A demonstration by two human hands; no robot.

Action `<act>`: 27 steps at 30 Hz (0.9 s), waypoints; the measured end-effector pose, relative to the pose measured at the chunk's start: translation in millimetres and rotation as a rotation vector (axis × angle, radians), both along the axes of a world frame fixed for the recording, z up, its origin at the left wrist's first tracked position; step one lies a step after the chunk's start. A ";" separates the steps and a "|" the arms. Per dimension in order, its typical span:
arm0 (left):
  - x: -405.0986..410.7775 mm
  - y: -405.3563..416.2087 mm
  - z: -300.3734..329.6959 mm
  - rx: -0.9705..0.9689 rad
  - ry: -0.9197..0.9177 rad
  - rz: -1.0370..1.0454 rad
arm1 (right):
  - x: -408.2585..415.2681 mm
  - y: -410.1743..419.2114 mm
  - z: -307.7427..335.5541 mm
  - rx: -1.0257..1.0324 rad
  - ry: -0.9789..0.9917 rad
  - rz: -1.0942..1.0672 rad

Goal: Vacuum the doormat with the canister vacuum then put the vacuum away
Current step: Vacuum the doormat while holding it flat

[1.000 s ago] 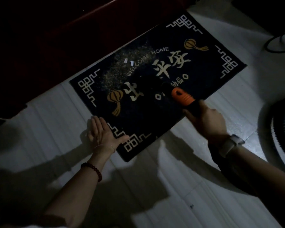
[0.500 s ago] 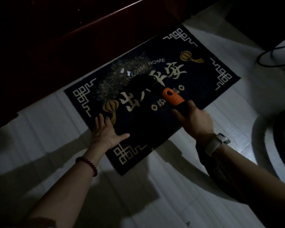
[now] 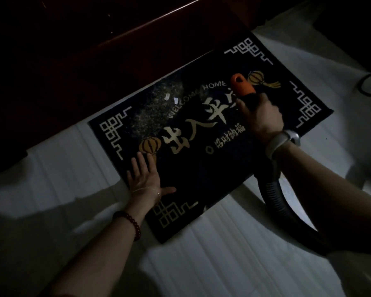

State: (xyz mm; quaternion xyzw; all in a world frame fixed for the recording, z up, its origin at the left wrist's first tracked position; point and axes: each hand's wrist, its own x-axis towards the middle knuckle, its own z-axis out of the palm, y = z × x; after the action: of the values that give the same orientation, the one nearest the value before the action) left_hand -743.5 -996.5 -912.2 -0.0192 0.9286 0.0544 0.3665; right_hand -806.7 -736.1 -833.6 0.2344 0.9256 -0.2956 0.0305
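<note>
1. A person is kneeling or leaning over a dark mat (image 3: 201,168) lying at an angle across the middle of the frame, on a pale floor (image 3: 234,254), its far edge against a dark wooden threshold.
2. The left hand (image 3: 145,179), at lower centre, is pressing flat on the mat's near corner, fingers (image 3: 140,161) straight and spread, gripping nothing.
3. The right hand (image 3: 259,116), right of centre, is curling its fingers around the black handle of the vacuum nozzle (image 3: 241,84); the orange tip is pointing toward the upper middle of the frame.
4. A ribbed black hose (image 3: 276,200) is trailing from under the right wrist toward the lower right.
5. To do this step well, it seems wise to keep the flat hand weighting the mat so suction is not lifting it, and to sweep the nozzle leftward in slow overlapping strokes.
6. The mat is showing gold lanterns, white corner knots, large characters and "WELCOME HOME".
7. A pale dusting of grit (image 3: 156,108) and two small white scraps (image 3: 171,99) are lying upper left of the lettering, apparently not yet vacuumed.
8. The canister itself is not showing clearly.
</note>
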 end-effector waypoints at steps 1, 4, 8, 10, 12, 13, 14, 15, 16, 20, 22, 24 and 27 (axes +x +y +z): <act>0.4 -0.2 0.0 0.020 0.010 0.003 | -10.6 0.4 -1.8 -0.004 -0.009 -0.014; 3.3 -0.9 0.5 0.033 0.048 -0.008 | -25.1 -8.2 -8.1 -0.050 -0.018 0.002; 0.9 1.5 0.3 0.012 0.016 0.009 | 8.5 -18.5 -13.8 -0.030 -0.014 0.073; 1.2 2.1 1.5 -0.008 0.008 0.008 | 44.3 -17.9 -9.9 0.017 -0.046 0.108; 1.4 2.3 2.5 -0.011 0.006 0.000 | 76.4 -16.4 -1.2 0.057 -0.094 0.110; 1.3 2.7 3.2 -0.015 0.002 -0.001 | 83.9 -15.0 2.6 0.081 -0.116 0.101; 0.5 3.0 3.2 -0.020 -0.002 -0.001 | 83.7 -12.9 5.3 0.095 -0.116 0.094; -0.2 3.2 3.5 -0.025 -0.005 0.000 | 74.8 -10.0 5.2 0.080 -0.096 0.095; -0.5 3.2 3.2 -0.023 -0.003 0.001 | 59.1 -8.0 5.2 0.048 -0.072 0.094; 5.5 -0.2 0.1 0.009 0.080 -0.019 | -17.6 -1.4 1.4 0.016 -0.035 0.000; 5.1 -0.5 0.1 0.018 0.068 -0.010 | -13.6 -3.1 -1.0 0.030 -0.053 0.026; 2.2 0.9 0.2 0.017 0.025 0.019 | 27.4 -9.6 -4.7 -0.018 -0.071 0.099; 0.5 3.0 1.5 0.009 0.006 0.021 | 96.1 -24.0 -3.4 0.077 -0.154 0.200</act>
State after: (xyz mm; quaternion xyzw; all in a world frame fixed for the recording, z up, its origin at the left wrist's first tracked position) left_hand -742.9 -993.5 -910.7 -0.0269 0.9292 0.0625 0.3633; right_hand -710.6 -760.1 -837.0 0.1638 0.9499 -0.2366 0.1218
